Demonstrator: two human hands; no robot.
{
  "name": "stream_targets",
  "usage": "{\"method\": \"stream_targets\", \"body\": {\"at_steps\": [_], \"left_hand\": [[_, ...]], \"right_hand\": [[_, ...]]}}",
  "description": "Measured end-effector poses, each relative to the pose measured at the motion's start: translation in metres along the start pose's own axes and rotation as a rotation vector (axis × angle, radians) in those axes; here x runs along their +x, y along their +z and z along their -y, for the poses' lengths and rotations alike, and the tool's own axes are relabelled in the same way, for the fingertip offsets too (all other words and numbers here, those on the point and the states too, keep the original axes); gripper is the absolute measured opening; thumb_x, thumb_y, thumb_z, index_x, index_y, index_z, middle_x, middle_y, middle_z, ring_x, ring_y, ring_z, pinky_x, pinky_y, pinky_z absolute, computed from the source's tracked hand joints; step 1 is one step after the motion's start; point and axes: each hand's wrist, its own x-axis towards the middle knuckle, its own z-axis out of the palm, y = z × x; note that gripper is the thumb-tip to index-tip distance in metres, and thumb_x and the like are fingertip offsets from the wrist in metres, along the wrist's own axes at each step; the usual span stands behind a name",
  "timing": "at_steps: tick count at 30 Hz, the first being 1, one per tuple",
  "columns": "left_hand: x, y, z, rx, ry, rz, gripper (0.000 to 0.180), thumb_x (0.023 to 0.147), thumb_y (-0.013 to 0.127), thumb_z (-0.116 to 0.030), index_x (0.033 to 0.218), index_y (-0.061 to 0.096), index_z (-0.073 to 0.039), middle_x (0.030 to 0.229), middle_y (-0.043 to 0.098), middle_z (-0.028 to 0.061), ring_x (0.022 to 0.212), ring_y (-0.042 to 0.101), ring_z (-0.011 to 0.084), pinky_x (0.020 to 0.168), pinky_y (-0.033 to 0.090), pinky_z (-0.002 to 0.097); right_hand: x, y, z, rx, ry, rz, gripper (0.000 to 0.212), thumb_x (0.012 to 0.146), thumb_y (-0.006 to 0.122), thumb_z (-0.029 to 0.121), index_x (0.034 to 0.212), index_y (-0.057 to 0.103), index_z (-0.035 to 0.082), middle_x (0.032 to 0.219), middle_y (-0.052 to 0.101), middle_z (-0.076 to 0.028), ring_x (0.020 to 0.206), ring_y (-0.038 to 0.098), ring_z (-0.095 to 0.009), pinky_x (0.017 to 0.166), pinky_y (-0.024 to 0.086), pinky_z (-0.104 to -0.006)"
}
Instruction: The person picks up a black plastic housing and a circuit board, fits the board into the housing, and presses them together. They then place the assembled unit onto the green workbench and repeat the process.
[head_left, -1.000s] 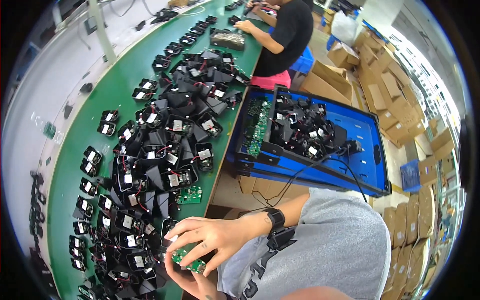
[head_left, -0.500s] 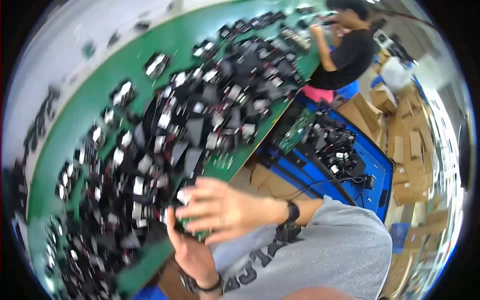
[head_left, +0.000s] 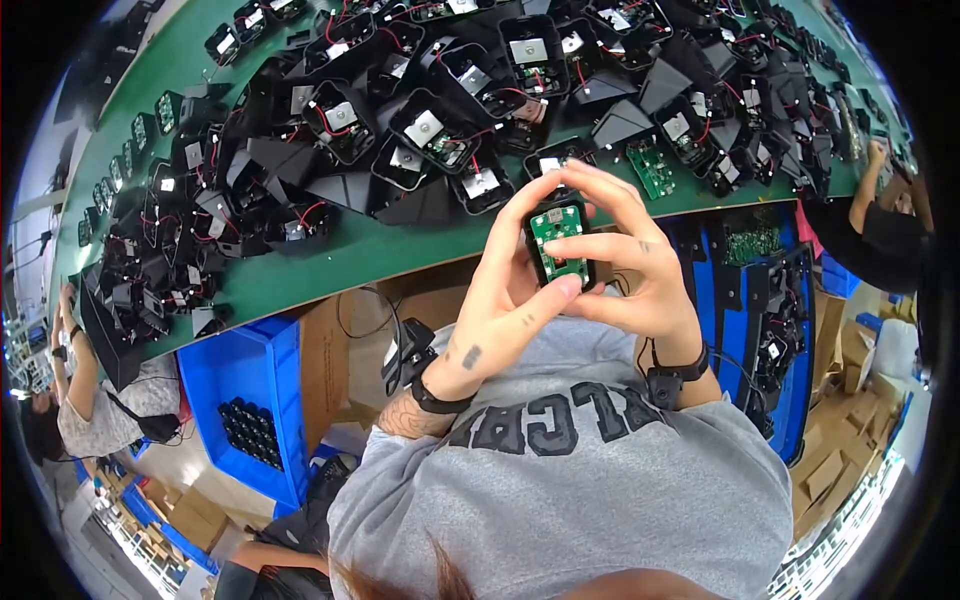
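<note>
Close in front of my chest, a small black plastic housing with a green circuit board [head_left: 556, 225] set in its face is held between both hands. My left hand [head_left: 500, 290] wraps the housing from the left, its thumb at the board's lower edge. From the right, my right hand [head_left: 650, 255] curls around it, with a fingertip on the middle of the board. Just beyond my fingers, a few loose green boards [head_left: 652, 170] lie on the green table [head_left: 370, 250]. Several open black housings [head_left: 435, 130] with red wires and metal blocks are heaped there.
A blue bin [head_left: 292, 400] with black parts stands below the table at left, beside a cardboard box [head_left: 325, 360]. To the right is a blue crate [head_left: 795, 400] with more housings. Other people sit at both table ends; cartons [head_left: 835, 470] pile up at lower right.
The view has swung and levelled, bringing the heap of housings straight ahead. My hands, blurred before with my right fingers spread, are now closed around the housing with its board facing up.
</note>
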Motion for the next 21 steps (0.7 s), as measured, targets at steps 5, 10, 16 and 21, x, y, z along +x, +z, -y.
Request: {"method": "stream_targets", "body": {"at_steps": [5,10,16,21], "left_hand": [[-0.005,0.004,0.0,-0.079,0.02,-0.028,0.069,0.089,0.05,0.007,0.149,0.02,-0.007,0.139,0.036,0.0152,0.121,0.047,0.0219,0.098,0.047,0.0369],[-0.004,0.004,0.006,0.102,0.086,0.033,0.063,0.09,0.05,0.007,0.147,0.026,-0.005,0.138,0.041,0.013,0.118,0.053,0.0223,0.1,0.043,0.0336],[-0.008,0.003,0.015,0.516,0.256,-0.006,0.045,0.092,0.053,0.005,0.135,0.039,0.0,0.13,0.045,0.0114,0.116,0.051,0.0186,0.099,0.042,0.0313],[-0.015,-0.001,0.015,0.685,0.42,-0.006,0.037,0.089,0.058,0.005,0.125,0.048,0.002,0.122,0.052,0.0118,0.11,0.054,0.0185,0.097,0.042,0.0308]], "right_hand": [[-0.005,-0.001,0.003,0.168,0.03,0.019,0.053,0.066,0.08,0.014,0.117,0.066,0.008,0.137,0.05,-0.018,0.129,0.045,-0.032,0.103,0.039,-0.042],[-0.008,0.011,0.013,0.693,0.46,-0.214,0.062,0.076,0.072,-0.002,0.134,0.049,-0.001,0.129,0.056,-0.013,0.113,0.057,-0.018,0.093,0.048,-0.0309],[-0.002,0.008,0.009,0.812,0.488,-0.087,0.052,0.079,0.069,0.002,0.128,0.053,-0.006,0.122,0.061,-0.018,0.107,0.061,-0.021,0.091,0.051,-0.0327],[-0.009,0.02,0.016,0.746,0.363,-0.124,0.05,0.081,0.067,-0.007,0.129,0.055,-0.002,0.119,0.056,-0.009,0.107,0.056,-0.014,0.089,0.047,-0.0257]]}}
